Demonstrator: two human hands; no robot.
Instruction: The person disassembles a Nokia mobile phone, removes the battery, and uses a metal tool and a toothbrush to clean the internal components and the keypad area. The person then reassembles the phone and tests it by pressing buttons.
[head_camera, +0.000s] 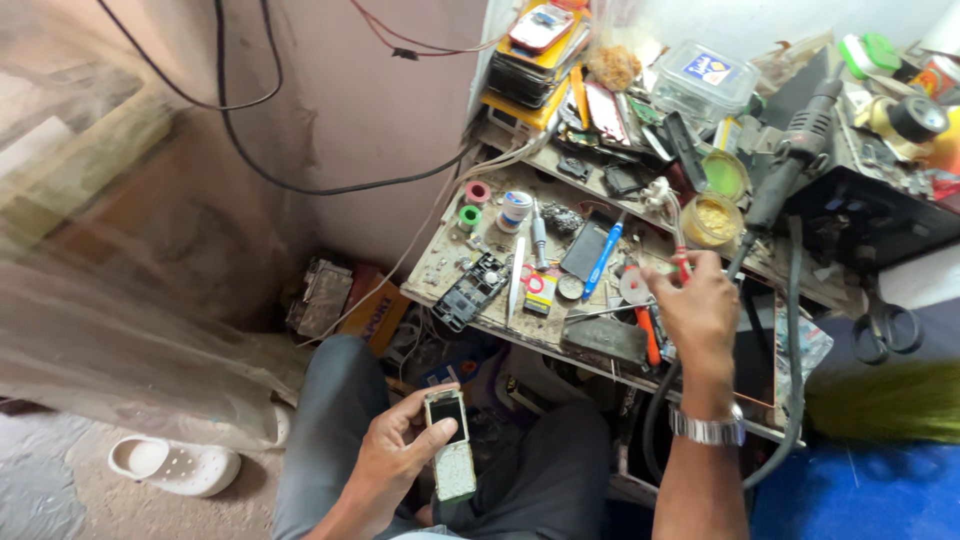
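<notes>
Phone (450, 445), a small bar handset with a worn keypad, is resting low over the lap, upright in the left hand (395, 455), whose grip is wrapping around it from behind with the thumb lying across the edge. Advisable: keeping the handset steady and screen-up while the other hand is working. Further out, the right hand (700, 300), wristwatch (708, 428) showing, is reaching forward with arm extended, its grip pinching narrowly on a red-handled tool (681, 262) above the cluttered tabletop (520, 325). Beyond, a blue pen (604, 255) and solder reels (478, 192) are lying among parts.
</notes>
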